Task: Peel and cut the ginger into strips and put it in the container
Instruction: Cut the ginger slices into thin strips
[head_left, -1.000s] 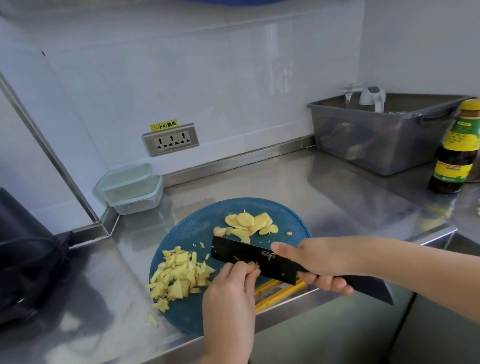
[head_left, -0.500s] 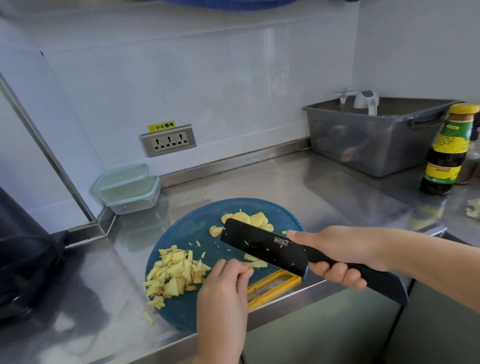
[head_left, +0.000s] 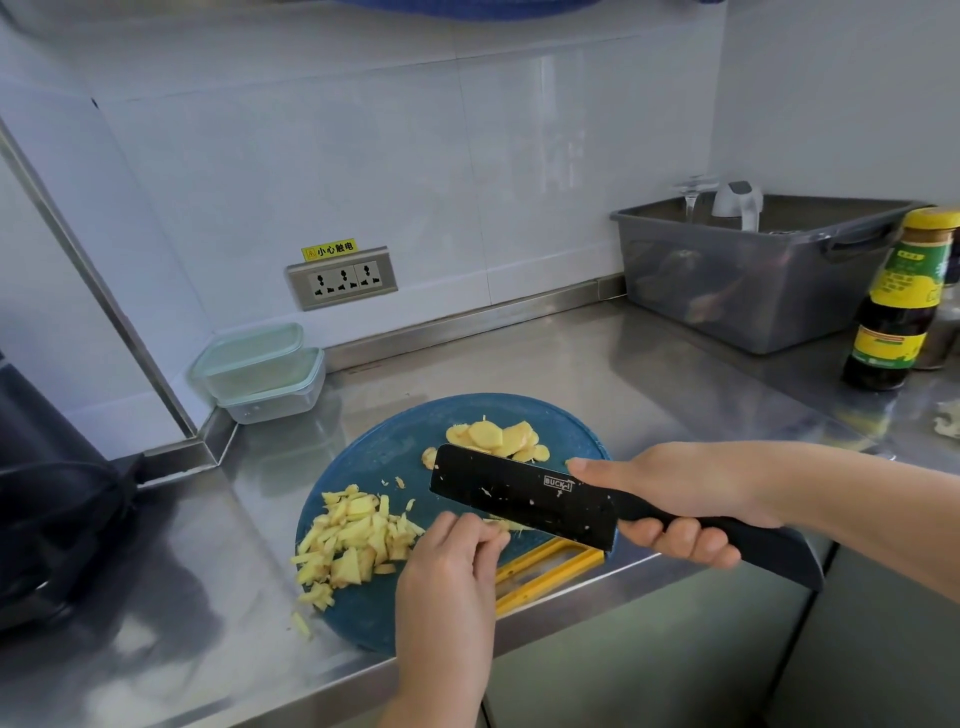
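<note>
Now ginger slice (head_left: 511, 526) under left grip (head_left: 447, 564), beside knife (head_left: 519, 501).

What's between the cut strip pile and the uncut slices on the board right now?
Head view: bare blue cutting board with a few stray ginger bits between the strips and slices; the knife blade's front corner juts in.

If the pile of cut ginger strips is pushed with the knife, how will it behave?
The ginger strips are small loose pieces, so they would likely spread, not move as one. They seem light and moist: bits cling to the knife, so some may stick.
</note>
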